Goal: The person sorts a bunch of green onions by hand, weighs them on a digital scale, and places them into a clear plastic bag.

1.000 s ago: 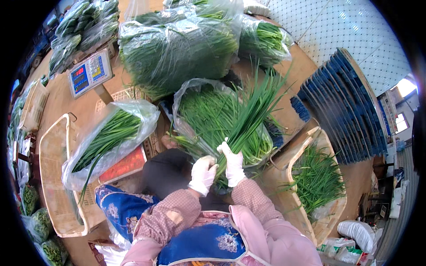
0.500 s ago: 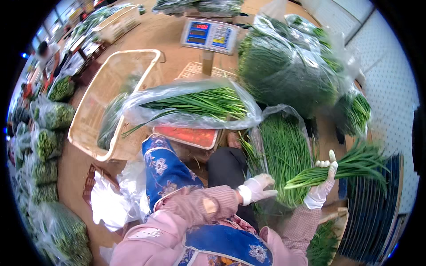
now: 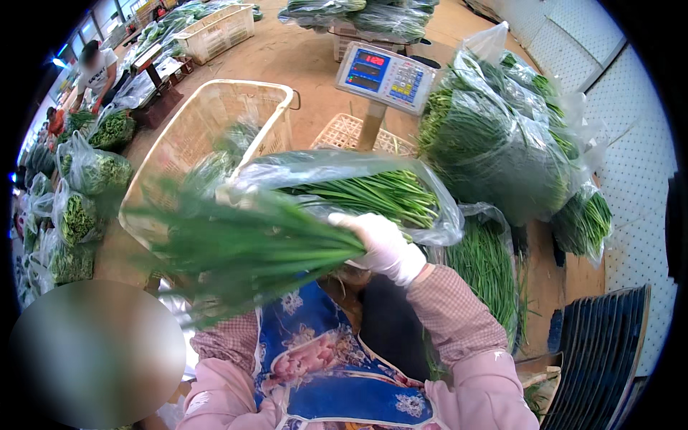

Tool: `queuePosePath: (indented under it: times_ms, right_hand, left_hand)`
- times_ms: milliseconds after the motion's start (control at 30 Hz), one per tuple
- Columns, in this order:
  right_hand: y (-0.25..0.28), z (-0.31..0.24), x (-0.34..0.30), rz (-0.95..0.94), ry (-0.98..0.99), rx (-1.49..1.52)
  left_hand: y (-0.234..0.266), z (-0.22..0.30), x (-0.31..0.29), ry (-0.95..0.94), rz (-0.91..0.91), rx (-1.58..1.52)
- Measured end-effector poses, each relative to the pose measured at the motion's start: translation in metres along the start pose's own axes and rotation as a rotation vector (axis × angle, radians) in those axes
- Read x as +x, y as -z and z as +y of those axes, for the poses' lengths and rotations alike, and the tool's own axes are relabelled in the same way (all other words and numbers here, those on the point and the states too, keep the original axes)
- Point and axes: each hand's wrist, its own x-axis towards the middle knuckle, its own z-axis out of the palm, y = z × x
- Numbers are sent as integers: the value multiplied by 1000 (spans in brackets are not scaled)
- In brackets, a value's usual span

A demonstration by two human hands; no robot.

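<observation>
Long, flat, limp green leaves make up the bunch [image 3: 265, 247], blurred and fanning leftward. The right hand [image 3: 387, 249], in a thin, wrinkled white glove, has its fingers curled around the narrow stem end, the leaves spreading beyond them, before a crinkled clear bag [image 3: 451, 211]. Leaves hide the left hand; its fingers' state cannot be told.

Looks like a veg-packing shed/whse from where I stand: digital scale [image 3: 385, 77] upper ctr of frame, lg plastic crate [image 3: 179, 140] L of ctr, bagged greens [image 3: 77, 221] down L edge, another worker [image 3: 99, 72] upper L.
</observation>
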Motion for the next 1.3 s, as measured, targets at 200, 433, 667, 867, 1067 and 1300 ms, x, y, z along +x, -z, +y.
queuePosePath:
  times_ms: [200,433,667,867,1067,1300]
  right_hand:
    - [-35,49,30,-258,145,-234]
    - [-5,176,70,-303,-506,-438]
    - [24,211,57,-138,-693,-293]
    - [36,130,16,1,-439,-279]
    - [37,9,-63,146,-559,-2]
    - [58,-14,-241,254,-850,-434]
  left_hand:
    - [-16,-25,28,371,-74,-926]
    - [4,28,54,378,-28,-878]
    - [5,53,64,270,-177,-807]
    - [26,97,17,-254,142,-327]
    - [25,139,-40,-413,19,-241]
    - [-18,205,-144,-555,-409,-591]
